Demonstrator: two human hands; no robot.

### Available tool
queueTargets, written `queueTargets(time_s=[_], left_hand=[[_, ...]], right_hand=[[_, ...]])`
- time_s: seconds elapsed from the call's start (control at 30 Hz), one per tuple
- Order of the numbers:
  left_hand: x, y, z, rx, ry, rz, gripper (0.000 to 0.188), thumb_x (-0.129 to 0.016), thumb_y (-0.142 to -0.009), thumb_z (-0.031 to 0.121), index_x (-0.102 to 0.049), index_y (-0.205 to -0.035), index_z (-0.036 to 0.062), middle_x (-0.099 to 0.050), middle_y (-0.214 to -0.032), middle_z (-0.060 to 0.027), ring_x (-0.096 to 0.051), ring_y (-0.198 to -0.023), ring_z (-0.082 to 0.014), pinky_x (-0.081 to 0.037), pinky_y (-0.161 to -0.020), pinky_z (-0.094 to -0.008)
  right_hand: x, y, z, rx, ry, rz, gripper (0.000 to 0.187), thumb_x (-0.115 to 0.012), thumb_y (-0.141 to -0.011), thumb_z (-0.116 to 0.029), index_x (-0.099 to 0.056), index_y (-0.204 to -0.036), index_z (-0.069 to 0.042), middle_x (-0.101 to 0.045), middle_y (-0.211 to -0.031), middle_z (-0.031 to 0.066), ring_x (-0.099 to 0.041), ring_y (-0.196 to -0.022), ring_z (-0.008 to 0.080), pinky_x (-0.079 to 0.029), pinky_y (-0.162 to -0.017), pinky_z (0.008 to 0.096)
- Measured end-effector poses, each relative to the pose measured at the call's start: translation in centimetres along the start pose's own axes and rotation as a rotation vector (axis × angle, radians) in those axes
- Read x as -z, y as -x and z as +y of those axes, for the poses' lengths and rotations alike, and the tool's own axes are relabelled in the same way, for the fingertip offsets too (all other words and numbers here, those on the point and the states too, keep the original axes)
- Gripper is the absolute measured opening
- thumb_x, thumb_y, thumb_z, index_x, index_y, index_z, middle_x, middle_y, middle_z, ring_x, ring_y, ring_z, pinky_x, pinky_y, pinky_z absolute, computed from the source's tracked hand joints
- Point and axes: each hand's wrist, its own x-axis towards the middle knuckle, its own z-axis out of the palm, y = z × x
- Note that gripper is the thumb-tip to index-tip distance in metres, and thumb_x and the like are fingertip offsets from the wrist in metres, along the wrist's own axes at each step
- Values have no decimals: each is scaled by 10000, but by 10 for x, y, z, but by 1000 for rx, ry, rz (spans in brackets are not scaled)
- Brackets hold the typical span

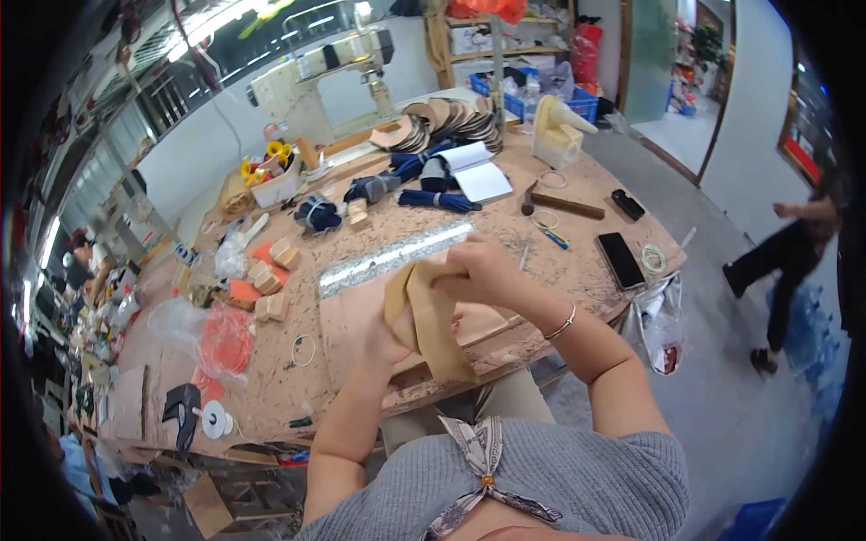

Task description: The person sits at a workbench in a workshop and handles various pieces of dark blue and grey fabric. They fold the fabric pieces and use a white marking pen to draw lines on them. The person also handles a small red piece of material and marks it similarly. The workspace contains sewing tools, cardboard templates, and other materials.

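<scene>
A folded tan piece of fabric or leather (431, 311) is held up over the near edge of the workbench, one strip of it hanging down past the edge. My right hand (483, 269) pinches its upper right part. On the other side my left hand (383, 338) grips its lower left; some of those fingers are hidden behind the piece. Beneath both hands lies a light board (347, 316), with a shiny mottled metal plate (397, 260) along its far side.
A hammer (568, 204), a black phone (621, 261) and a glue pot (557, 135) are on the right. Bundled navy pieces (437, 200), an open notebook (478, 173) and stacked curved pieces (451, 124) lie farther back. Wooden blocks (271, 278) and a tape dispenser (183, 415) sit left. A person (794, 261) walks at right.
</scene>
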Motion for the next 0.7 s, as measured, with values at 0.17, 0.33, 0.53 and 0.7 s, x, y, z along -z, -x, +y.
queueTargets(time_s=[0.17,0.33,0.53,0.7], left_hand=[[28,-6,-14,-141,-687,314,341,-648,-900,198,-621,-1187,16,-657,-1125,-96,-618,-1059,-175,-508,-867,-299],[35,-5,-23,-234,-360,36,303,-605,-933,111,-575,-1224,33,-647,-1124,-59,-622,-1009,-138,-508,-870,-287],[22,-21,-31,-402,-446,114,305,-587,-949,110,-558,-1234,6,-638,-1119,-63,-606,-1015,-119,-500,-882,-277],[12,-23,-41,-486,-563,196,303,-587,-956,143,-551,-1218,-4,-632,-1085,-62,-619,-936,-119,-519,-795,-234]], right_hand=[[-1,8,1,-117,15,100,301,-806,-683,-273,-606,-686,-48,-606,-654,99,-571,-638,297,-468,-585,377],[7,9,14,-560,-556,-21,257,-788,-738,-245,-642,-741,-34,-590,-620,61,-581,-605,238,-477,-580,369],[-31,34,4,-322,-325,275,278,-740,-827,-216,-631,-988,-18,-642,-967,112,-596,-801,139,-482,-675,280],[-35,48,-26,-286,-653,160,417,-739,-820,-149,-591,-1182,-4,-641,-1041,125,-622,-907,171,-509,-789,296]])
